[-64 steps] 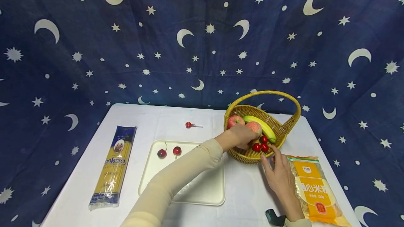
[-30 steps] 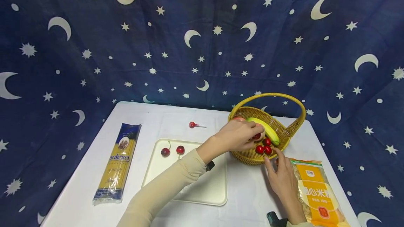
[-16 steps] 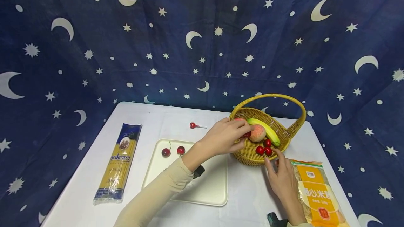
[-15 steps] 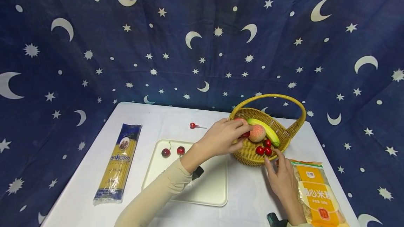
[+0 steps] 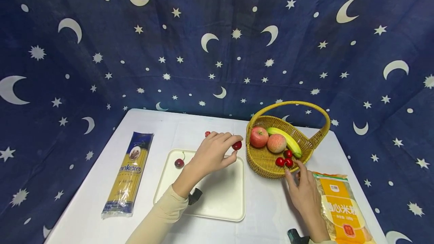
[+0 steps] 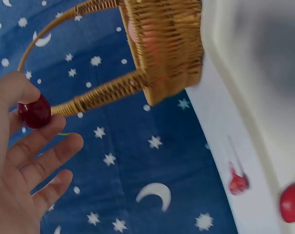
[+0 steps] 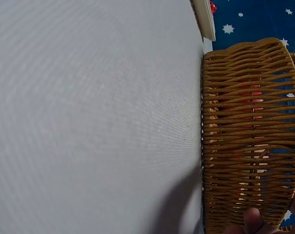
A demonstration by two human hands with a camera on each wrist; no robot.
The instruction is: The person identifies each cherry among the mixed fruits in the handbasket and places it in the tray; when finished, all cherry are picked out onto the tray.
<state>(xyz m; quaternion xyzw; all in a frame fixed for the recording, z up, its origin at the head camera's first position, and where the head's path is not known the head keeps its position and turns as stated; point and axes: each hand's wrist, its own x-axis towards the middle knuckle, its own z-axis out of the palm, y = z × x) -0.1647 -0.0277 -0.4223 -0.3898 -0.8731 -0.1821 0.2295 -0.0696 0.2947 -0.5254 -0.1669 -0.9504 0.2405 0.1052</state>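
Note:
My left hand pinches a dark red cherry between thumb and fingertips, above the back right of the cream tray. In the left wrist view the held cherry shows a thin green stem. Another cherry lies at the tray's back left. My right hand holds the front rim of the wicker basket, thumb against the outer wall. Inside the basket sit an apple, a peach, a banana and three bright red cherries.
A blue and yellow pasta packet lies left of the tray. An orange noodle bag lies by my right forearm. Behind the tray is a red lollipop, mostly hidden by my left hand in the head view. A starry cloth hangs behind the table.
My left hand has lifted the dark cherry out of the basket and carried it left over the tray, uncovering the apple and peach. The right hand has stayed at the rim.

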